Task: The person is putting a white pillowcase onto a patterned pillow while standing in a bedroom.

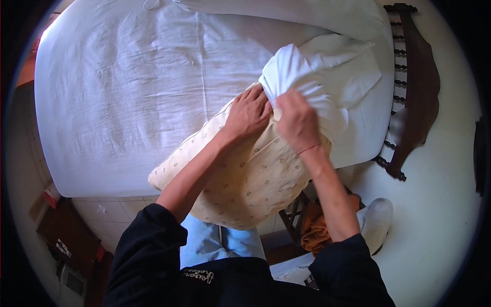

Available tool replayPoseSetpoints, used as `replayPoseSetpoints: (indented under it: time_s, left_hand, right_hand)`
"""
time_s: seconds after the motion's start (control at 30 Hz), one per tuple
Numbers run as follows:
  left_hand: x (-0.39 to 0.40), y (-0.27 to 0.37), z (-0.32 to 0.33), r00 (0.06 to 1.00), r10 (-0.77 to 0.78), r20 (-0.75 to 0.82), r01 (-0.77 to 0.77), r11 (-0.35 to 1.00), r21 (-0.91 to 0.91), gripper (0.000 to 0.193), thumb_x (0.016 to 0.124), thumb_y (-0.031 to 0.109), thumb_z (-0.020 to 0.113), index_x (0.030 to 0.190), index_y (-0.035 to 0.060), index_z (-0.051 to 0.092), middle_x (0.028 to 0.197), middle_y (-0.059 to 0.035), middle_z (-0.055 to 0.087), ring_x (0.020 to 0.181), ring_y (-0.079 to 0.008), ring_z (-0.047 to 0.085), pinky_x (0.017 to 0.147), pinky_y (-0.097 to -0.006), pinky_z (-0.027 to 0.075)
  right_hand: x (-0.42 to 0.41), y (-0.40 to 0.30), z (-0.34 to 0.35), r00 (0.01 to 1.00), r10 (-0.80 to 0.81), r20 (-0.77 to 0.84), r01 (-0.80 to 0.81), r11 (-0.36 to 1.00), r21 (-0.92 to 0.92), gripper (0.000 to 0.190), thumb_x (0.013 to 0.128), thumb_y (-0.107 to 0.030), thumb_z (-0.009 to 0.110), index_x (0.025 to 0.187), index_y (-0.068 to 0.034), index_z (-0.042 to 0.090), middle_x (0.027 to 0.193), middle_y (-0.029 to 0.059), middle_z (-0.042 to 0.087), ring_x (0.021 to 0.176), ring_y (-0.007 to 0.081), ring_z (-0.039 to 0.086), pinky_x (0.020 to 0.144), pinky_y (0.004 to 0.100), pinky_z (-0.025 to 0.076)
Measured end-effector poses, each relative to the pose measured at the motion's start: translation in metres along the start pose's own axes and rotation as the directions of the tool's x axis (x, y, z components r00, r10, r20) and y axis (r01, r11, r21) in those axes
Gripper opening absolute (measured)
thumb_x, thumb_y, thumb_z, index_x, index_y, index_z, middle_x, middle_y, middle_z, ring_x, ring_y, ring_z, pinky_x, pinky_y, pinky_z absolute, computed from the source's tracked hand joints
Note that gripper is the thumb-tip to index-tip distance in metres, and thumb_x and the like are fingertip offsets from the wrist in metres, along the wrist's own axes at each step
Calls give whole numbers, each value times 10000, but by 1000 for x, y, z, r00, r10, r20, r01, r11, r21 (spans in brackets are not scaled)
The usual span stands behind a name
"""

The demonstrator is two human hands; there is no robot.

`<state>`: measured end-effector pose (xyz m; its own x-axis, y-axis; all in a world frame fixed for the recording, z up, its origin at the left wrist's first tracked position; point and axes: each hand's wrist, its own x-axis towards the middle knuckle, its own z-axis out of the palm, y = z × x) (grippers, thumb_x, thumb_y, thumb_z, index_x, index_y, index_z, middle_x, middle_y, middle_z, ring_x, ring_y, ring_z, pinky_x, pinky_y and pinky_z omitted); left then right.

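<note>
A cream pillow (245, 180) with small printed motifs lies slanted over the near edge of the bed, against my body. White pillowcase fabric (295, 76) covers its far right end and spreads in folds beyond it. My left hand (249, 111) rests on the pillow's upper part, its fingertips at the edge of the white fabric. My right hand (297, 119), slightly blurred, is closed on the bunched edge of the white pillowcase just to the right of my left hand. The exact grip of the left fingers is partly hidden.
A white sheet (126, 96) covers the mattress. Another white pillow (291, 13) lies at the bed's far side. A dark wooden headboard (420, 84) stands to the right. Orange cloth (314, 226) hangs near a wooden chair below right; a dark cabinet (67, 238) is at lower left.
</note>
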<state>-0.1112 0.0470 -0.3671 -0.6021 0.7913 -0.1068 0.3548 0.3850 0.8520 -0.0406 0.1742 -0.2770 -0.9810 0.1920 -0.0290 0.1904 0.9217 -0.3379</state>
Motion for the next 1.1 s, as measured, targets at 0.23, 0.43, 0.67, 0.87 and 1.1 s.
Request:
replayPoseSetpoints:
  time_s: [0.23, 0.43, 0.67, 0.87, 1.1]
  left_hand:
    - [-5, -14, -15, 999, -21, 39, 29, 975, -219, 433, 951, 321, 517, 1273, 38, 569, 1371, -188, 514, 1287, -359, 478, 1060, -472, 374]
    - [-27, -3, -30, 990, -144, 8, 143, 979, -148, 507, 985, 394, 500, 1339, 32, 516, 1380, -188, 515, 1297, -349, 467, 1079, -464, 354]
    - [-46, -6, -39, 982, -184, -32, 181, 980, -86, 525, 972, 411, 501, 1332, 28, 511, 1386, -183, 511, 1306, -328, 454, 1072, -479, 346]
    - [-39, -18, -24, 971, 36, 234, -3, 990, -142, 521, 962, 388, 501, 1308, -2, 514, 1397, -199, 499, 1329, -346, 432, 1100, -475, 325]
    - [-34, -8, -7, 982, -67, 179, 104, 973, -205, 478, 911, 350, 531, 1250, 13, 535, 1230, -250, 598, 1204, -429, 506, 1049, -498, 361]
  right_hand:
    - [5, -7, -17, 973, 60, 223, -80, 994, 80, 86, 857, -74, 620, 905, -37, 681, 870, 171, 636, 842, 353, 641, 744, 420, 515]
    - [97, 16, 1, 927, 228, 297, -227, 973, -39, 199, 859, -173, 616, 977, -62, 731, 935, 256, 691, 919, 413, 669, 832, 460, 538]
    - [150, -23, 62, 729, 366, 578, -63, 877, -476, 263, 784, -162, 706, 1032, -88, 756, 1089, 163, 719, 1052, 313, 690, 871, 390, 567]
    - [137, -46, 101, 728, 281, 626, -44, 930, -366, 278, 717, -59, 718, 993, -75, 755, 1080, 185, 714, 1058, 331, 684, 852, 403, 574]
    - [78, -66, 86, 795, 263, 547, -31, 917, -397, 215, 852, -63, 611, 1013, -95, 750, 1124, 96, 708, 1020, 280, 688, 819, 361, 566]
